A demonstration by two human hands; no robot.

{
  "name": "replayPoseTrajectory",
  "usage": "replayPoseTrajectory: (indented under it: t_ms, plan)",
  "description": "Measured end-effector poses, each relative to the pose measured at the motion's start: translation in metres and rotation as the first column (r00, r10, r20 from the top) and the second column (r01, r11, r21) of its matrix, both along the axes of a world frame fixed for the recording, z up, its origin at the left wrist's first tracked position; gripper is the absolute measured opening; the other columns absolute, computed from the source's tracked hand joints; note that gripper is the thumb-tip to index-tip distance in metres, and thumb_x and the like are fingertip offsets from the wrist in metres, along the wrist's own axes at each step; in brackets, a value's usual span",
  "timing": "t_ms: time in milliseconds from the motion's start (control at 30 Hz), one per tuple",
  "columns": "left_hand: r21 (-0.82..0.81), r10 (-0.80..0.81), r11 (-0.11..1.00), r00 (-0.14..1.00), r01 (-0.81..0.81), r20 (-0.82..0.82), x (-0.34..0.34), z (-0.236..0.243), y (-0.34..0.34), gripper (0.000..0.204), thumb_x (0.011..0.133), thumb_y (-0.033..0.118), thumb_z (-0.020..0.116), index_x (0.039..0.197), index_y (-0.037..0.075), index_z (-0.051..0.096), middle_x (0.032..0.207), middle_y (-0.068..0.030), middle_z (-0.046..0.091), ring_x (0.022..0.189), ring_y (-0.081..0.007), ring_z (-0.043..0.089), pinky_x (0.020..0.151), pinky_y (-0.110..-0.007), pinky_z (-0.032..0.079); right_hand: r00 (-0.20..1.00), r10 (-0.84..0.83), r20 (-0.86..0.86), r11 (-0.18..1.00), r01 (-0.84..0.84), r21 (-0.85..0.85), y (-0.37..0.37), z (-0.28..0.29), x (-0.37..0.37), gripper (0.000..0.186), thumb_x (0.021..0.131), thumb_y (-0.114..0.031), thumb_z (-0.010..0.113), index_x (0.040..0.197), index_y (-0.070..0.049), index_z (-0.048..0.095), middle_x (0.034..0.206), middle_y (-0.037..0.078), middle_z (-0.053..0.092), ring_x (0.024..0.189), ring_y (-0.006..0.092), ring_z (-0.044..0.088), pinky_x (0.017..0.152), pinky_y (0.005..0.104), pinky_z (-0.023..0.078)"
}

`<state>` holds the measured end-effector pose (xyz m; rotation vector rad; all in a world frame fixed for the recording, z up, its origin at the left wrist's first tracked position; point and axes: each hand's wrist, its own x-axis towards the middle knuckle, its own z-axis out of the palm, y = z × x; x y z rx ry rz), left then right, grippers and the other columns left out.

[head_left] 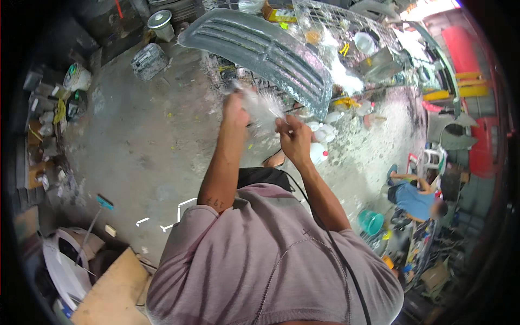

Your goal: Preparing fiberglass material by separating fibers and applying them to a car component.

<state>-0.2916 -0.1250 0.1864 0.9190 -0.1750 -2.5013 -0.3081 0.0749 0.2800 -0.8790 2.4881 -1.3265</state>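
A crumpled, translucent white plastic item (262,107), perhaps a bag or sheet, is stretched between my hands. My left hand (235,108) grips its upper left end and looks slightly blurred. My right hand (294,135) pinches the other end with curled fingers. Just beyond them a long grey vented panel (254,46) with slots rests slanted on a cluttered rack (314,16). White plastic jugs (320,138) stand on the floor to the right of my right hand.
A grey bucket (149,62) and lidded can (160,24) sit back left. A broom (97,214), board (108,292) and bulky grey part (67,265) lie lower left. At right a person in blue (406,197) sits near a teal bucket (371,222); red panels (457,49) stand behind.
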Motion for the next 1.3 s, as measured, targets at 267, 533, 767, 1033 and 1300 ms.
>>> replayPoseTrajectory:
  t_ms: [267,533,767,1033,1300]
  plan:
    - [-0.259,-0.066,0.964,0.998,0.064,0.0,0.041,0.028,-0.019,0.035,0.102,0.018,0.052,0.127,-0.004,0.058,0.124,-0.0157,0.064,0.111,-0.0279,0.063,0.098,-0.04,0.049,0.978,0.156,0.135,0.962,-0.119,-0.245,-0.005,0.065,-0.019,0.017,0.097,-0.017,0.067,0.096,-0.001,0.069,0.079,-0.001,0.062,0.075,0.0061,0.051,0.067,0.0238,0.042]
    - [-0.182,-0.083,0.983,0.893,0.002,-0.441,0.048,0.06,0.014,0.057,0.103,0.049,0.043,0.133,0.001,0.053,0.126,-0.0156,0.063,0.115,-0.0297,0.062,0.099,-0.046,0.048,0.898,0.193,0.395,0.935,-0.29,0.204,-0.074,0.039,-0.033,0.033,0.091,-0.026,0.073,0.106,0.002,0.066,0.078,0.004,0.067,0.072,0.0091,0.061,0.068,0.0257,0.047]
    - [-0.018,-0.072,0.997,0.982,0.07,-0.176,0.046,0.068,0.028,0.033,0.1,0.022,0.057,0.122,-0.002,0.059,0.117,-0.0159,0.066,0.105,-0.0287,0.066,0.094,-0.043,0.051,0.994,0.001,-0.106,0.999,-0.006,-0.049,-0.029,0.0,-0.03,0.067,0.084,-0.036,0.079,0.129,0.007,0.055,0.09,0.015,0.072,0.075,0.0161,0.068,0.068,0.0297,0.053]
    - [-0.023,-0.191,0.98,0.906,0.197,-0.378,0.029,0.045,0.05,0.026,0.098,0.018,0.057,0.116,-0.001,0.061,0.109,-0.0169,0.066,0.102,-0.0309,0.067,0.088,-0.047,0.053,0.813,0.181,0.554,0.983,-0.159,-0.089,-0.01,-0.024,-0.033,0.045,0.099,-0.035,0.061,0.073,0.002,0.058,0.06,-0.002,0.05,0.058,0.0093,0.051,0.054,0.0293,0.04]
    - [0.267,0.09,0.962,0.991,-0.062,-0.097,-0.028,-0.038,0.01,0.025,0.099,0.015,0.052,0.117,-0.002,0.057,0.092,-0.0123,0.063,0.095,-0.0316,0.066,0.09,-0.053,0.054,0.97,0.144,-0.193,0.979,-0.111,0.172,0.027,-0.013,-0.017,0.008,0.093,-0.009,0.057,0.093,-0.002,0.06,0.073,0.025,0.059,0.067,0.0452,0.058,0.062,0.0474,0.044]
